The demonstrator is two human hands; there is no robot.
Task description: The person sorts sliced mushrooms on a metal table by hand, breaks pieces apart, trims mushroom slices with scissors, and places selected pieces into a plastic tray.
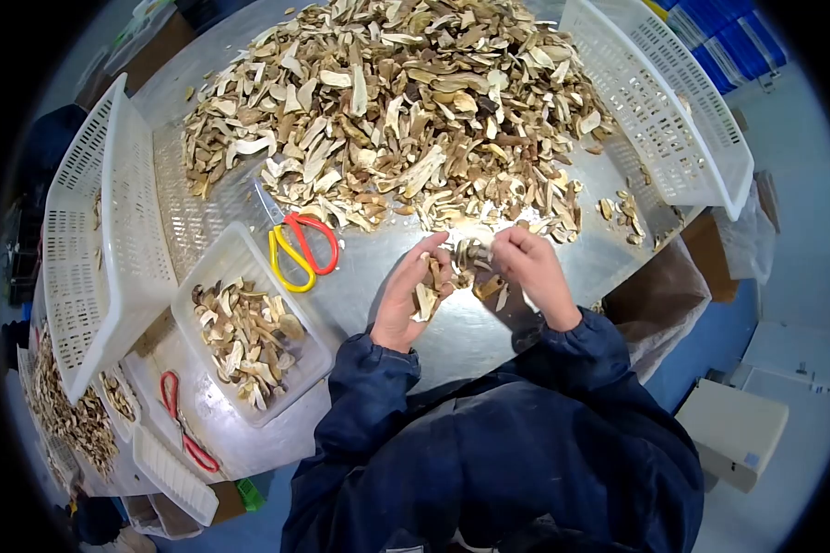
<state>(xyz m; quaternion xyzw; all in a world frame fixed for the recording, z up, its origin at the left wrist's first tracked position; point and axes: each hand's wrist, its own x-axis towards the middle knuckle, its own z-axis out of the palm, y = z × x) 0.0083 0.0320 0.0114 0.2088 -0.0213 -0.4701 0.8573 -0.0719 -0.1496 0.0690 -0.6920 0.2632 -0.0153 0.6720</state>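
Note:
My left hand [408, 293] is closed round a few dried mushroom slices [426, 300], which stick out past its fingers. Opposite it, my right hand [537, 273] is closed, thumb and fingers drawn together; anything in its grip is hidden. More mushroom slices [475, 253] lie between the two hands, at the near edge of a large heap of sliced dried mushrooms [415, 101] on the metal table [355, 253]. Left of my left hand lie scissors [295, 249] with one red and one yellow handle. Beyond them a clear plastic tub [315, 364] holds mushroom pieces.
White perforated baskets stand tipped on edge at left [111, 240] and right [682, 120]. Red-handled scissors [183, 426] lie near the table's front left edge. A lined cardboard box [664, 295] is below the right edge. Blue crates [724, 41] are at upper right.

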